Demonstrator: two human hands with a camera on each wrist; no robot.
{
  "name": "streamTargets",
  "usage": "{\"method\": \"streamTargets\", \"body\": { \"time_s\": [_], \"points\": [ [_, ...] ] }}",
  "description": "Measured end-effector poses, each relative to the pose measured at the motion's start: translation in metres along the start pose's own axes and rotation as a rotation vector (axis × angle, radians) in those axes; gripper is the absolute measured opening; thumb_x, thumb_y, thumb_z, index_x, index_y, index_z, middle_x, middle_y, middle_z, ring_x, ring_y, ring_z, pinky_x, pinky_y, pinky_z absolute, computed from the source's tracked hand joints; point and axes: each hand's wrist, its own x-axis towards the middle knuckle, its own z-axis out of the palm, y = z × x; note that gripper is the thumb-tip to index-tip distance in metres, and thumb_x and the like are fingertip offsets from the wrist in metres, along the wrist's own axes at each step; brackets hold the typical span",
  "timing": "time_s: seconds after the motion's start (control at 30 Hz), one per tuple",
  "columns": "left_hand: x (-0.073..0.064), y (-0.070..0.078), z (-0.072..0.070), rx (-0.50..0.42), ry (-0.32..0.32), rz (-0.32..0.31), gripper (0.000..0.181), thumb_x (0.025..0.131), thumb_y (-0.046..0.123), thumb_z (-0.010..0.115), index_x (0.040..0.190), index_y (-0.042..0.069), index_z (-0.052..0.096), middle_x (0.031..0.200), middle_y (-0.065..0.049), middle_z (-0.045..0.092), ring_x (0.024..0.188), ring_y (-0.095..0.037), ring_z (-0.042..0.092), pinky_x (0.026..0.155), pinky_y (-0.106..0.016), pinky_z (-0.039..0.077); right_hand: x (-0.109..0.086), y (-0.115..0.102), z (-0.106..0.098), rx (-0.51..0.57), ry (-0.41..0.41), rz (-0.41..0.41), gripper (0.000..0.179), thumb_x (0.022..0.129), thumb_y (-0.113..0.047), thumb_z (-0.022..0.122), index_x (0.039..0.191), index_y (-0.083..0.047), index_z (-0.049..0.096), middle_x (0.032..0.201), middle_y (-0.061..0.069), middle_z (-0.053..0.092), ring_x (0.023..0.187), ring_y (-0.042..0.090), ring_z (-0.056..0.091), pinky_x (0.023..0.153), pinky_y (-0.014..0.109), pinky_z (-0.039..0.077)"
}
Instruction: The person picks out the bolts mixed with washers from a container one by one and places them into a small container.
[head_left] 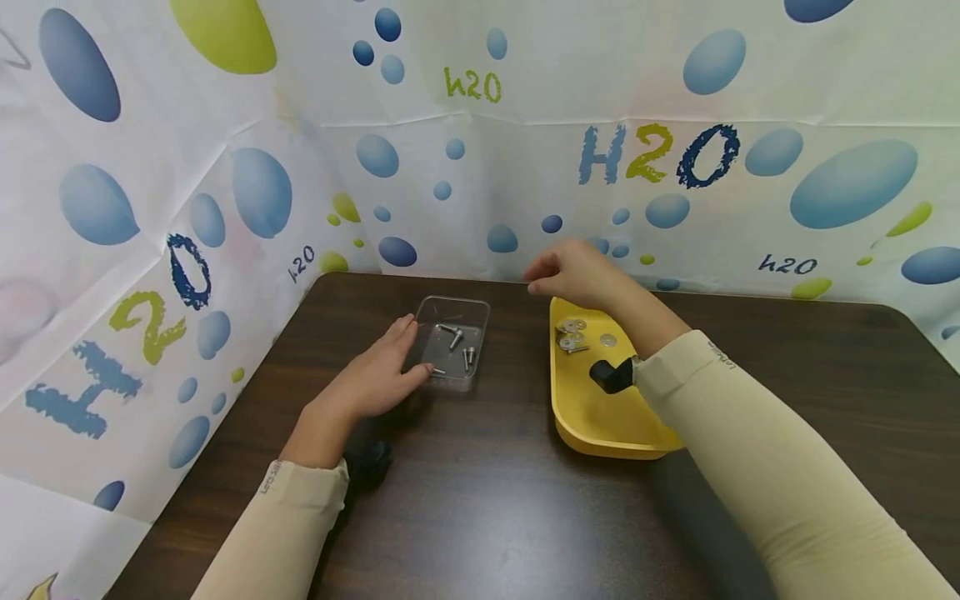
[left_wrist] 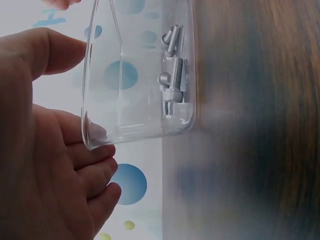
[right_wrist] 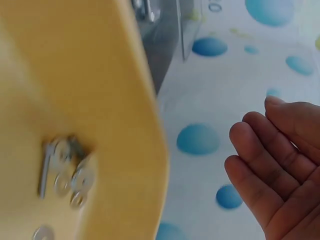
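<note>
A clear plastic box (head_left: 480,350) stands on the table with several metal bolts (head_left: 454,335) inside. My left hand (head_left: 378,367) is at its left side, fingers extended and thumb spread. In the left wrist view, the thumb (left_wrist: 62,52) and a fingertip are against the box's wall. To the right sits a yellow tray (head_left: 600,429) with several washers (head_left: 608,340) and a few metal pieces near its back left corner. My right hand (head_left: 573,271) hovers above the tray's back edge, fingers loosely bent, and the right wrist view shows nothing in it.
The dark wooden table (head_left: 487,500) carries both containers. A white sheet (head_left: 525,158) with printed drops and lettering rises behind the table and along its left side. Black wrist cameras (head_left: 611,377) hang below both cuffs.
</note>
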Motion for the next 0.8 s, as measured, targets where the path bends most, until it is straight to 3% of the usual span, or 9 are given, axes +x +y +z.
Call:
{"method": "streamTargets", "body": {
  "time_s": [0.17,0.3,0.53,0.8],
  "points": [
    [0.000,0.005,-0.001,0.011,0.045,0.003,0.079,0.098,0.043,0.047,0.157,0.000,0.015,0.166,-0.011,0.006,0.153,-0.029,0.007,0.121,-0.051,0.018,-0.006,0.022,-0.002,0.039,0.017,0.073,0.025,0.094,-0.018,0.067,0.115,-0.007,0.072,0.112,0.011,0.072,0.103,0.026,0.065,0.094,0.044,0.053],
    [-0.001,0.018,-0.003,0.017,0.097,0.024,0.079,0.098,0.043,0.049,0.157,0.002,0.016,0.167,-0.009,0.007,0.153,-0.028,0.009,0.121,-0.051,0.018,-0.008,0.036,0.002,0.008,0.001,0.112,0.024,0.093,-0.021,0.068,0.114,-0.009,0.073,0.111,0.009,0.073,0.100,0.025,0.065,0.093,0.043,0.053],
    [-0.005,0.050,0.004,0.030,0.137,0.157,0.078,0.098,0.047,0.050,0.156,0.003,0.022,0.166,-0.007,0.013,0.153,-0.025,0.014,0.120,-0.048,0.022,-0.007,0.056,0.015,-0.028,-0.099,0.151,0.020,0.091,-0.019,0.070,0.107,-0.009,0.075,0.100,0.006,0.073,0.089,0.022,0.064,0.083,0.036,0.056],
    [-0.009,0.082,0.018,0.042,0.102,0.270,0.076,0.099,0.049,0.049,0.157,0.007,0.022,0.166,-0.004,0.014,0.152,-0.019,0.014,0.121,-0.045,0.023,-0.008,0.065,0.026,0.039,-0.201,0.224,0.012,0.091,-0.015,0.069,0.098,-0.007,0.074,0.083,0.007,0.066,0.074,0.021,0.057,0.064,0.026,0.050]
  ]
}}
